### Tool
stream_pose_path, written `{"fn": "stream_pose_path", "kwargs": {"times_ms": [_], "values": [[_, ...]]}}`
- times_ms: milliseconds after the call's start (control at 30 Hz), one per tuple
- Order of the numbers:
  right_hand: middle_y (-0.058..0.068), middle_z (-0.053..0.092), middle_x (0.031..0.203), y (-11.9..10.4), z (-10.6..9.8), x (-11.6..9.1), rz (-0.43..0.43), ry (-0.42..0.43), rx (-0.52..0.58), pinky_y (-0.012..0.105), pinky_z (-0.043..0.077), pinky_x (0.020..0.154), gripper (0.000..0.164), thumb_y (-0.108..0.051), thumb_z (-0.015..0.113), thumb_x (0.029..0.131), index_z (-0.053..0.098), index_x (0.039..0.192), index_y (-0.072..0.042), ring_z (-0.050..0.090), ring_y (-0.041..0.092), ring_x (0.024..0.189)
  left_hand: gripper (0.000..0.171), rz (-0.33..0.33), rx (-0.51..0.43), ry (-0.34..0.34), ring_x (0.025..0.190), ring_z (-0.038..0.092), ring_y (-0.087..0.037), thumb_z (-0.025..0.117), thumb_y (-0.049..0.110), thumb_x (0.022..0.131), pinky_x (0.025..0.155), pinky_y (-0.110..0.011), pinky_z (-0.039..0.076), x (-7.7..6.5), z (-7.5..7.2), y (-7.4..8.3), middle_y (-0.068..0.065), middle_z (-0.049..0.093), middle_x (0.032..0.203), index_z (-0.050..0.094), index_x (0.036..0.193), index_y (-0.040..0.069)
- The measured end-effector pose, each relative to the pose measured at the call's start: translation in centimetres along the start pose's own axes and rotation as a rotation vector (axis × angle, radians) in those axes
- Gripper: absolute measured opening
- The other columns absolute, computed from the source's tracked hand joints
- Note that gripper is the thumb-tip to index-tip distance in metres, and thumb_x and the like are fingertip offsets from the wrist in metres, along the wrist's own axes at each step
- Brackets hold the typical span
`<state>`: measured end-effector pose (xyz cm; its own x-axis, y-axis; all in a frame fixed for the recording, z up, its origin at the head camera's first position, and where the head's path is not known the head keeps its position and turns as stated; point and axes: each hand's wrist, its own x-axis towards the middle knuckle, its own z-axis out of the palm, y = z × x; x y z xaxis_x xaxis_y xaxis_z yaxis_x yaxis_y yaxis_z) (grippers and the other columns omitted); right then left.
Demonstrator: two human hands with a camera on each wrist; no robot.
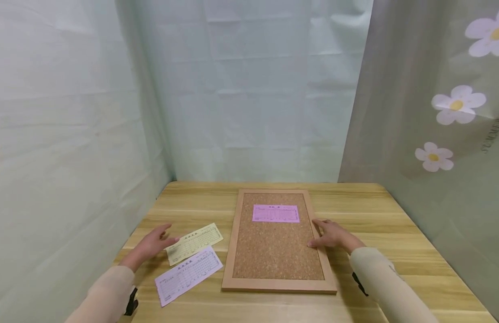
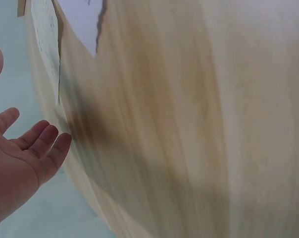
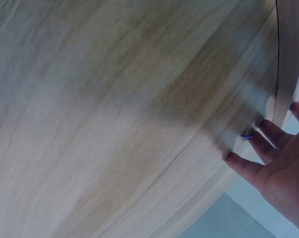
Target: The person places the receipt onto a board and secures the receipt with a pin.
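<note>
A wood-framed cork board [image 1: 278, 253] lies flat on the table, with a pink printed slip [image 1: 275, 213] on its upper part. At the board's right edge is my right hand [image 1: 334, 235], thumb over the frame and fingers spread. Close to those fingertips, in the right wrist view, a tiny blue-purple object [image 3: 247, 134] shows; its kind is unclear. My left hand [image 1: 152, 244], fingers loosely bent and holding nothing, hovers by the left end of a yellow slip [image 1: 194, 243]. Just nearer lies a pale lilac slip [image 1: 188, 274].
The wood-grain table [image 1: 394, 251] reaches back to a pale hanging curtain [image 1: 253, 112]. More curtain, with white flowers [image 1: 458, 105], hangs along the right side, and a plain sheet [image 1: 63, 134] on the left.
</note>
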<state>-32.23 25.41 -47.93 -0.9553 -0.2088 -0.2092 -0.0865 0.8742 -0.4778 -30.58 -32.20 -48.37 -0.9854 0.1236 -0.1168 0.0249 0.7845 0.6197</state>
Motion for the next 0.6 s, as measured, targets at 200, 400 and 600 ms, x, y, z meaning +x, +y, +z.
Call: {"fn": "stream_pose_path", "kwargs": {"times_ms": [200, 400, 600], "values": [[0.034, 0.032, 0.149, 0.01, -0.07, -0.03, 0.001, 0.004, -0.008, 0.068, 0.031, 0.101, 0.101, -0.053, 0.081, 0.077, 0.034, 0.154, -0.007, 0.031, 0.055, 0.134, 0.081, -0.021, -0.004, 0.003, 0.132, 0.032, -0.058, 0.06, 0.04, 0.098, 0.103, -0.065, 0.033, 0.07, 0.07, -0.29, -0.042, 0.03, 0.146, 0.025, 0.15, -0.011], [0.034, 0.032, 0.149, 0.13, 0.0, 0.03, 0.008, 0.003, -0.005, 0.068, 0.031, 0.102, 0.102, -0.053, 0.081, 0.077, 0.034, 0.154, -0.007, 0.03, 0.055, 0.135, 0.081, -0.036, -0.019, 0.004, 0.132, 0.033, -0.057, 0.059, 0.042, 0.099, 0.102, -0.064, 0.034, -0.05, 0.2, -0.19, -0.042, 0.032, 0.145, 0.025, 0.15, -0.01], [0.035, 0.032, 0.149, 0.02, 0.0, -0.02, 0.002, 0.003, -0.007, 0.068, 0.032, 0.102, 0.101, -0.053, 0.081, 0.077, 0.034, 0.154, -0.006, 0.031, 0.055, 0.135, 0.082, -0.059, -0.046, -0.007, 0.134, 0.031, -0.057, 0.059, 0.043, 0.099, 0.103, -0.065, 0.033, -0.56, 0.27, -0.1, -0.042, 0.029, 0.147, 0.022, 0.152, -0.008]]}}
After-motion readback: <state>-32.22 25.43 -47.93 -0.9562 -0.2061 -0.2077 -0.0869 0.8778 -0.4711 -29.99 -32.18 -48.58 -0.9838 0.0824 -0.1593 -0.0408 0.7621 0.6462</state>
